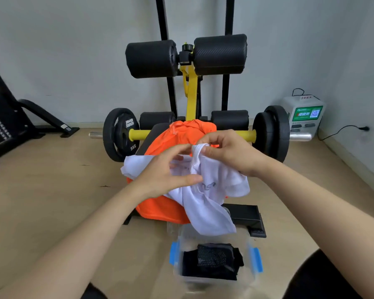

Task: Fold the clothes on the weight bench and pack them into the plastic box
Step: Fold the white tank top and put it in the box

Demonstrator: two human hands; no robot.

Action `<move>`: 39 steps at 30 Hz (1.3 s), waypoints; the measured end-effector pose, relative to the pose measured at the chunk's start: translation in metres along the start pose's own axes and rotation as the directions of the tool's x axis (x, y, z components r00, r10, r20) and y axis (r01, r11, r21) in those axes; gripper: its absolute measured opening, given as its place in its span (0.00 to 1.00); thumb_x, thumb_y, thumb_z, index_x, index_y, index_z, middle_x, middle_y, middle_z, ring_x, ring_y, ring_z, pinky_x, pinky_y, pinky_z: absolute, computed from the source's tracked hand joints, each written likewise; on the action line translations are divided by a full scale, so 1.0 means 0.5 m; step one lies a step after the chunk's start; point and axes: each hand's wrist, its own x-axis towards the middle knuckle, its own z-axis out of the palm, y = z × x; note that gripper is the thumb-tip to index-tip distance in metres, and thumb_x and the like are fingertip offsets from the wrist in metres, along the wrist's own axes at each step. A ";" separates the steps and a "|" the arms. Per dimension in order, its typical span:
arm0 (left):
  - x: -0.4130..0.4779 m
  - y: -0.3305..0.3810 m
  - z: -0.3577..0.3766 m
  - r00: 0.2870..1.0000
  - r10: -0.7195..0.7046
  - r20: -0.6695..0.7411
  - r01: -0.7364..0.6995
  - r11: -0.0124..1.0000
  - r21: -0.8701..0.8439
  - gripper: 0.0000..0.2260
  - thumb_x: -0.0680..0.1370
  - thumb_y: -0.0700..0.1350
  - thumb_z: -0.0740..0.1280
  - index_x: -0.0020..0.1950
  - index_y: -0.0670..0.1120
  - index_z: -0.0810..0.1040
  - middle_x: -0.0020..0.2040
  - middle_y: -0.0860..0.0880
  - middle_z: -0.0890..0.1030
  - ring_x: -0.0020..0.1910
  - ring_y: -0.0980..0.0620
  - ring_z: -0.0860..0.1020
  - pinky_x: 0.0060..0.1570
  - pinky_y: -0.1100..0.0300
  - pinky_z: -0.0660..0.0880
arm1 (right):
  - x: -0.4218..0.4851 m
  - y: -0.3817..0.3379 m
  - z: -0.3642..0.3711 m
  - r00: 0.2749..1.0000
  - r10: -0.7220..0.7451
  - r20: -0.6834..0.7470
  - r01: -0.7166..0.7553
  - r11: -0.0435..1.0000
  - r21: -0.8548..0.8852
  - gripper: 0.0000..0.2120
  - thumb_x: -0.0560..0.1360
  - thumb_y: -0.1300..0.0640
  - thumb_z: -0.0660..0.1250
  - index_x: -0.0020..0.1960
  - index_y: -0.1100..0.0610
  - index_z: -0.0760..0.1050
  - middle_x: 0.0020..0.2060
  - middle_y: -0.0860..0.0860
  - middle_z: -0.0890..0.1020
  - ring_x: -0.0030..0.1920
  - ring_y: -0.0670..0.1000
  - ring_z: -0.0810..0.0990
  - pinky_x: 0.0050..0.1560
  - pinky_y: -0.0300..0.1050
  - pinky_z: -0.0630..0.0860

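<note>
Over the counter, both grips meet at the white shirt. The right grip pinches the ribbed collar between thumb and forefinger and holds it up in a peak. Its other fingers curl behind, partly out of sight. The left grip is curled on the same shirt just beside it, with the thumb laid across the front near a small blurred print and the fingers bent over a fold toward the collar. The back of the hand covers the cloth, so I cannot tell how much it has taken.

The shirt is crumpled, with one sleeve spread to the left. Its lower end hangs off the near end of the counter and hides part of the far rim of the box. Under it lies the orange shirt, bunched and draped, covering nearly all of the pad; only a dark strip shows at the far left.

The box stands on the floor close to the counter's foot. It has blue clips, and its clear walls are hard to make out. A folded black cloth lies inside.

Past the clothes are black rollers, a yellow bar with plates on both ends, and a white machine by the wall, its label too small to read.
</note>
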 end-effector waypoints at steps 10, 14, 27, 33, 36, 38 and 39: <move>0.029 0.024 -0.005 0.996 0.003 -0.088 -0.017 0.987 -0.162 0.16 0.83 0.44 0.63 0.44 0.32 0.73 0.37 0.49 0.71 0.38 0.57 0.69 0.39 0.63 0.67 | -0.045 0.025 -0.060 0.982 0.143 0.126 -0.131 0.987 -0.093 0.14 0.70 0.53 0.78 0.53 0.56 0.82 0.44 0.56 0.83 0.43 0.51 0.79 0.49 0.48 0.76; 0.022 0.014 -0.002 0.998 -0.041 -0.054 0.027 0.971 -0.238 0.18 0.83 0.48 0.63 0.47 0.31 0.73 0.40 0.45 0.71 0.40 0.51 0.69 0.43 0.56 0.66 | -0.058 0.044 -0.080 0.950 0.239 0.202 -0.165 0.932 -0.324 0.09 0.67 0.52 0.80 0.45 0.50 0.83 0.41 0.48 0.85 0.41 0.48 0.82 0.45 0.50 0.77; 0.009 -0.048 -0.100 0.836 -0.363 -0.413 0.179 0.890 -0.420 0.08 0.79 0.46 0.70 0.51 0.41 0.85 0.48 0.42 0.85 0.45 0.48 0.81 0.44 0.55 0.77 | -0.083 0.088 -0.147 0.915 0.373 0.156 -0.328 0.910 -0.252 0.11 0.69 0.52 0.79 0.43 0.59 0.84 0.37 0.54 0.83 0.37 0.46 0.78 0.42 0.43 0.75; 0.001 -0.088 -0.129 0.812 -0.361 -0.459 0.234 0.921 -0.311 0.24 0.75 0.53 0.74 0.44 0.30 0.76 0.42 0.46 0.72 0.40 0.49 0.68 0.40 0.54 0.64 | -0.076 0.109 -0.144 0.908 0.402 0.118 -0.381 0.909 -0.167 0.08 0.70 0.57 0.78 0.37 0.58 0.81 0.30 0.46 0.77 0.33 0.45 0.74 0.38 0.41 0.73; 0.003 -0.095 -0.127 0.808 -0.418 -0.414 0.291 0.896 -0.336 0.27 0.75 0.57 0.73 0.39 0.32 0.73 0.42 0.47 0.69 0.40 0.47 0.63 0.38 0.56 0.60 | -0.072 0.113 -0.139 0.906 0.413 0.093 -0.406 0.910 -0.084 0.15 0.70 0.51 0.77 0.32 0.57 0.75 0.29 0.49 0.74 0.32 0.47 0.72 0.37 0.41 0.70; 0.003 -0.107 -0.127 0.811 -0.430 -0.398 0.302 0.888 -0.346 0.28 0.75 0.56 0.73 0.35 0.33 0.68 0.40 0.46 0.68 0.39 0.47 0.62 0.39 0.55 0.59 | -0.069 0.114 -0.135 0.902 0.427 0.064 -0.427 0.904 -0.001 0.22 0.66 0.45 0.80 0.31 0.59 0.74 0.29 0.51 0.72 0.32 0.49 0.71 0.36 0.42 0.68; 0.001 -0.108 -0.126 0.810 -0.432 -0.396 0.309 0.889 -0.339 0.27 0.76 0.54 0.73 0.34 0.34 0.67 0.38 0.45 0.67 0.37 0.47 0.62 0.37 0.56 0.60 | -0.068 0.114 -0.135 0.905 0.420 0.068 -0.424 0.904 0.055 0.26 0.63 0.43 0.81 0.35 0.64 0.74 0.32 0.55 0.73 0.35 0.52 0.72 0.38 0.44 0.69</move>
